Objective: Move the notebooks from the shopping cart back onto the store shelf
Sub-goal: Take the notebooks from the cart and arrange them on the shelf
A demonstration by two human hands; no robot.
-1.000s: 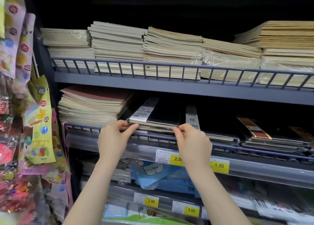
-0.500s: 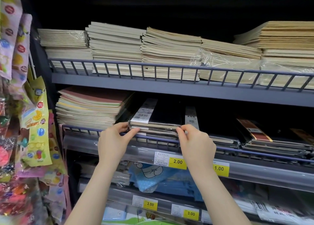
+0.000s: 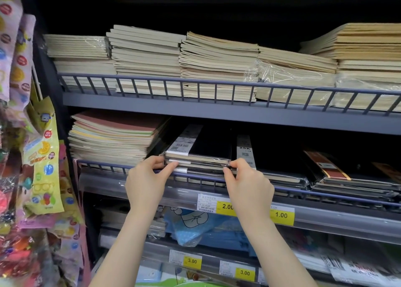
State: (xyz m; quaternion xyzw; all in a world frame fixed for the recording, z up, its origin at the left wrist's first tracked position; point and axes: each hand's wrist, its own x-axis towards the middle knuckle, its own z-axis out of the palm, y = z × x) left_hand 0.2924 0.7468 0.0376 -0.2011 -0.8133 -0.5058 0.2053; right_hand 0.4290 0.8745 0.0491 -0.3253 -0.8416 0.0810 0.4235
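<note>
Both hands pinch a plastic-wrapped stack of black notebooks (image 3: 198,156) on the grey wire-railed shelf (image 3: 303,190). The left hand (image 3: 146,182) grips its left corner. The right hand (image 3: 249,184) grips its right.

Hands (image 3: 196,178) on black notebooks (image 3: 197,158) (shelved)

left hand (image 3: 145,182) | thumb shifted onto stack corner | black notebooks (image 3: 198,156) | nudged slightly deeper
</note>
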